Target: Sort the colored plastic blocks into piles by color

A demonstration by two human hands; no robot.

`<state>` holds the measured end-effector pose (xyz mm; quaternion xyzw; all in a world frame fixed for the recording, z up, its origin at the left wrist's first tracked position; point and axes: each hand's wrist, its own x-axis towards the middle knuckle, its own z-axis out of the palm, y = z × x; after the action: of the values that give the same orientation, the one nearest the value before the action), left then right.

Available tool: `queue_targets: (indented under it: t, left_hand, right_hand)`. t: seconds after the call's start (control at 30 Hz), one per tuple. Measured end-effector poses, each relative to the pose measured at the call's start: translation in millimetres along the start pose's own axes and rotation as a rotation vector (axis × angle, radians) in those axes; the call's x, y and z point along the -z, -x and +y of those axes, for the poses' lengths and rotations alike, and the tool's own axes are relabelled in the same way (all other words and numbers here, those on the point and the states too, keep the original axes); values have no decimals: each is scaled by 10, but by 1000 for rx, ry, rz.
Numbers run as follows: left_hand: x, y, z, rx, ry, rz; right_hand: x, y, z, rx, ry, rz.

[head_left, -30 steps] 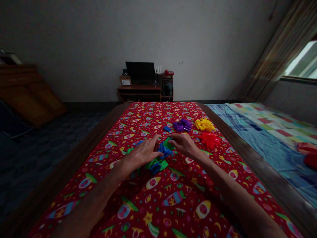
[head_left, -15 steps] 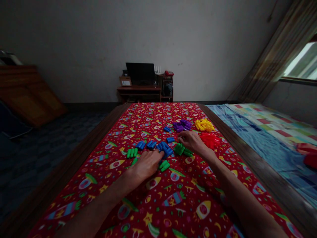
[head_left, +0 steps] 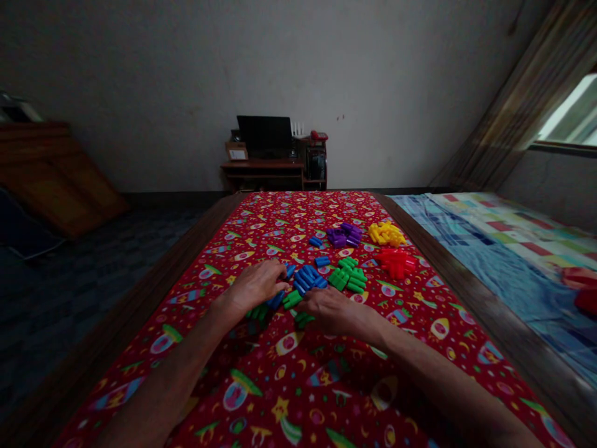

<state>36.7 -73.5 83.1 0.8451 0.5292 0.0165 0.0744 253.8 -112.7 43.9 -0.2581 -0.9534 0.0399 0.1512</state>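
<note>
Small ridged plastic blocks lie sorted by colour on a red patterned cloth. My left hand (head_left: pixel 256 285) is left of the blue block pile (head_left: pixel 308 279), thumb and fingers curled round a blue block (head_left: pixel 290 270). Another blue block (head_left: pixel 276 300) and some green blocks (head_left: pixel 257 312) lie partly hidden under that hand. My right hand (head_left: pixel 330 307) is closed low in front of the blue pile, its fingertips on a green block (head_left: pixel 304 320). Another green block (head_left: pixel 293 300) sits between the hands. Behind the right hand is the green block pile (head_left: pixel 347 275).
Beyond are purple blocks (head_left: pixel 344 235), yellow blocks (head_left: pixel 387 234) and red blocks (head_left: pixel 397 263). Two blue pieces lie apart near the purple ones. The cloth (head_left: pixel 280 398) covers a wood-edged table. A bed (head_left: pixel 466 236) stands right; a desk with a monitor (head_left: pixel 265 137) is against the wall.
My right hand has come from the green pile leftward and nearer me. My left hand has shifted left and slightly away from me, off the blue pile. The green pile is now uncovered.
</note>
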Motion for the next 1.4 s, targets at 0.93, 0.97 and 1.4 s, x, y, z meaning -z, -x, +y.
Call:
queue_targets:
  t: [0.93, 0.97, 1.4]
  left_hand:
    - [-132, -102, 336, -156, 380, 247]
    - [-98, -73, 269, -142, 340, 204]
    - [2, 59, -182, 107, 5, -220]
  right_hand:
    - [419, -110, 402, -299, -439, 161]
    - [419, -89, 470, -339, -409, 186]
    - [532, 304, 1017, -701, -187, 60]
